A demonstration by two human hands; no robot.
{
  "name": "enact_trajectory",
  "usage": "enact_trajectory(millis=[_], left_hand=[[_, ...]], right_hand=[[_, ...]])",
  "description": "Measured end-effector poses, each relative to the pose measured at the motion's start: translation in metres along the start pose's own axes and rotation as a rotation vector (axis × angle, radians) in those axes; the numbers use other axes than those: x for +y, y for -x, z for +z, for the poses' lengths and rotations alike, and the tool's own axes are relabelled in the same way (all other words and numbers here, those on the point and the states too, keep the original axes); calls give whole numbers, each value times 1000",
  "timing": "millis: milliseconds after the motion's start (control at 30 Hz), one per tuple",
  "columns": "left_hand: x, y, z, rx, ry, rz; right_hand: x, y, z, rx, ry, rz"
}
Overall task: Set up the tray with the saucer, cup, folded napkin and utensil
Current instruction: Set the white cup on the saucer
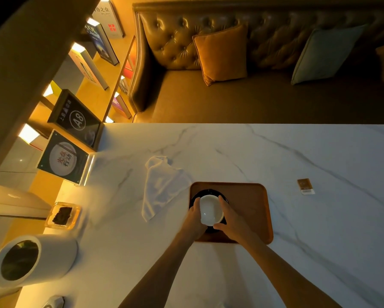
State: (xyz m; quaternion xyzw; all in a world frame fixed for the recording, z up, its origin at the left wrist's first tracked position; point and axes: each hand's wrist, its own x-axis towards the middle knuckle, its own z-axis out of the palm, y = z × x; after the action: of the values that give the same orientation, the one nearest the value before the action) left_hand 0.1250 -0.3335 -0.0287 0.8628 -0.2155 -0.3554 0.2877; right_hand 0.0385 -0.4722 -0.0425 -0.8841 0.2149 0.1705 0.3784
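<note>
A brown wooden tray (248, 205) lies on the white marble table. On its left part sits a black saucer (208, 192). A white cup (211, 209) is over the saucer, held from both sides. My left hand (194, 216) grips the cup's left side and my right hand (230, 218) grips its right side. I cannot tell whether the cup touches the saucer. A white napkin (162, 185) lies unfolded and crumpled on the table, left of the tray. No utensil is visible.
A small brown packet (305, 186) lies right of the tray. At the table's left are a glass dish with dark contents (62, 215), a white cylindrical container (31, 261) and acrylic sign stands (64, 160). A tufted sofa with cushions (222, 53) stands beyond the far edge.
</note>
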Motion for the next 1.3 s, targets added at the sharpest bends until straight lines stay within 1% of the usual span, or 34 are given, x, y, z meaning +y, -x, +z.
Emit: enact_trajectory(millis=[233, 500, 700, 1000, 1300], left_hand=[[0, 3, -3, 20, 14, 51], [1, 6, -5, 25, 13, 54], [2, 6, -6, 12, 20, 35], [0, 7, -5, 18, 20, 56], [-2, 7, -4, 2, 11, 4]], right_hand=[[2, -1, -1, -33, 16, -31], [3, -1, -1, -32, 44, -39], [3, -1, -1, -45, 23, -38], [4, -1, -1, -53, 5, -28], [6, 0, -1, -52, -6, -33]])
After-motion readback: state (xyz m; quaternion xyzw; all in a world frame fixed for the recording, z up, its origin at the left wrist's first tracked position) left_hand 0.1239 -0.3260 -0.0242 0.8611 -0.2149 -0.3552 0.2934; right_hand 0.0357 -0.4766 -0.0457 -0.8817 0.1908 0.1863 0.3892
